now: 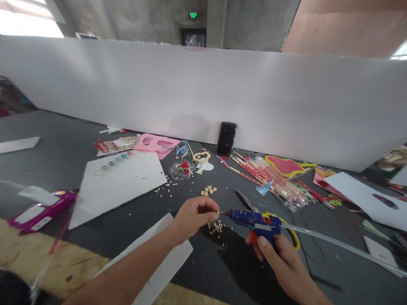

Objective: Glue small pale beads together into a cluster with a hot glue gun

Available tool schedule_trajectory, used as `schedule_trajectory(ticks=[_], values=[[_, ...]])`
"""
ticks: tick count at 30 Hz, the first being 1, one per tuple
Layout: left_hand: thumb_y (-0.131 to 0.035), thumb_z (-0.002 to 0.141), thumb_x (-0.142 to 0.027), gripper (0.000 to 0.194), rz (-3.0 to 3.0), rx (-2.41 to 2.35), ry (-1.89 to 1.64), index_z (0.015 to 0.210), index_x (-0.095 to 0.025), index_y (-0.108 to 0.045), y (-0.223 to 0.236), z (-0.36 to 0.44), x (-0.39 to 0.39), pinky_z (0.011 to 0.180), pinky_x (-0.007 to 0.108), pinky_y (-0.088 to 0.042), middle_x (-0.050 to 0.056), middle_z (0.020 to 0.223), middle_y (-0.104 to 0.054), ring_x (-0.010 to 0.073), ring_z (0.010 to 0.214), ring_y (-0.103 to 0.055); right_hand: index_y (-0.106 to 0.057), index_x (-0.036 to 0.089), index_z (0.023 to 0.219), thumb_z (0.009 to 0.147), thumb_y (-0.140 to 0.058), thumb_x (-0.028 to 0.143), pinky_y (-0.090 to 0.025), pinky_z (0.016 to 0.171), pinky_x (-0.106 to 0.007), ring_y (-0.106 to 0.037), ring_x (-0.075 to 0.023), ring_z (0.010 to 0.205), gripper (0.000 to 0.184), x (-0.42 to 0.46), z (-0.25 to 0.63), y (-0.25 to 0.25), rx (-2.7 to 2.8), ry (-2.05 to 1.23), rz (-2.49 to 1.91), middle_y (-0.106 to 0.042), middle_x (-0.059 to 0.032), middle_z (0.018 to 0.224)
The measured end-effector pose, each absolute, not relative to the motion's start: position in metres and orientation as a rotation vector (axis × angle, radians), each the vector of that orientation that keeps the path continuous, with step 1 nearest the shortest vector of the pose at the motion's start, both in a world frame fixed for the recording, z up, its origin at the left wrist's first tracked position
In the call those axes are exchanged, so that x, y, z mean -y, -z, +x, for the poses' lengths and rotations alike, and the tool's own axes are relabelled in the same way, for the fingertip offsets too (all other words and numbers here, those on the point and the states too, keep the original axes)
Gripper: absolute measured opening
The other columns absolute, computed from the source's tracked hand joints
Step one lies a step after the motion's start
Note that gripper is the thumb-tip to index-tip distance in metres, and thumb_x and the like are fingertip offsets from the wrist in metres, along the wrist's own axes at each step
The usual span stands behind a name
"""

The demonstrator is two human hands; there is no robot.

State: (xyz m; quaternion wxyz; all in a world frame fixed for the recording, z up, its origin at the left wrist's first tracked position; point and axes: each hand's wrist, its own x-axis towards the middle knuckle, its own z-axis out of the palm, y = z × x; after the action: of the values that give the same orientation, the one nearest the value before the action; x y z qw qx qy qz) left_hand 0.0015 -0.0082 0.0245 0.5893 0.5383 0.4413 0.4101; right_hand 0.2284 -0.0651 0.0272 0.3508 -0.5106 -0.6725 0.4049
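Note:
My right hand (280,256) grips a blue hot glue gun (251,218) by its handle, with a finger around the red trigger. A long clear glue stick (333,241) runs out of the back of the gun. The nozzle points left at the fingertips of my left hand (197,214), which pinch a tiny pale bead, mostly covered by the fingers. Just below the nozzle lie loose small wooden beads (216,227). Beyond my left hand is a cluster of bead flowers (209,190). Scissors (246,200) with yellow handles lie partly behind the glue gun.
A purple glue gun (44,209) lies at left beside a white board (124,180). A phone (226,139) leans on the white partition (152,89). Wrapped sticks (270,178), a pink-and-yellow shape (284,166) and white paper (365,197) lie right. A beaded loop (201,157) sits mid-table.

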Motion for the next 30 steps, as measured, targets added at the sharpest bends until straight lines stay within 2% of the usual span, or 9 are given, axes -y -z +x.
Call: schedule_trajectory(ticks=[6,21,30], values=[[-0.069,0.063,-0.026,0.020,1.237,-1.001,-0.965,0.077,-0.015,-0.060,-0.0245,0.0012,0.0081,0.061,0.020,-0.037,-0.001,0.070,-0.058,0.0096,0.064,-0.049,-0.056,0.018,0.086,0.087,-0.039,0.041,-0.039,0.054,-0.027,-0.048,-0.0141,0.057,0.028,0.0653,0.2290,-0.0274,1.755,-1.057,-1.328,-0.051,-0.0005,0.063],[-0.069,0.062,-0.027,0.018,1.260,-1.051,-0.962,0.072,-0.015,-0.061,-0.0222,0.0023,0.0081,0.055,0.019,-0.034,-0.002,0.063,-0.056,0.0081,0.056,-0.046,-0.056,0.018,0.085,0.087,-0.039,0.041,-0.039,0.054,-0.026,-0.046,-0.0136,0.056,0.029,0.0642,0.2288,-0.0289,1.761,-1.065,-1.327,-0.049,0.0001,0.062],[-0.068,0.064,-0.029,0.019,1.283,-1.032,-0.959,0.074,-0.015,-0.062,-0.0209,0.0014,0.0081,0.056,0.020,-0.035,0.000,0.066,-0.058,0.0095,0.059,-0.048,-0.056,0.019,0.084,0.086,-0.039,0.045,-0.038,0.054,-0.026,-0.046,-0.0145,0.057,0.031,0.0638,0.2289,-0.0308,1.770,-1.074,-1.337,-0.049,-0.0001,0.062]])
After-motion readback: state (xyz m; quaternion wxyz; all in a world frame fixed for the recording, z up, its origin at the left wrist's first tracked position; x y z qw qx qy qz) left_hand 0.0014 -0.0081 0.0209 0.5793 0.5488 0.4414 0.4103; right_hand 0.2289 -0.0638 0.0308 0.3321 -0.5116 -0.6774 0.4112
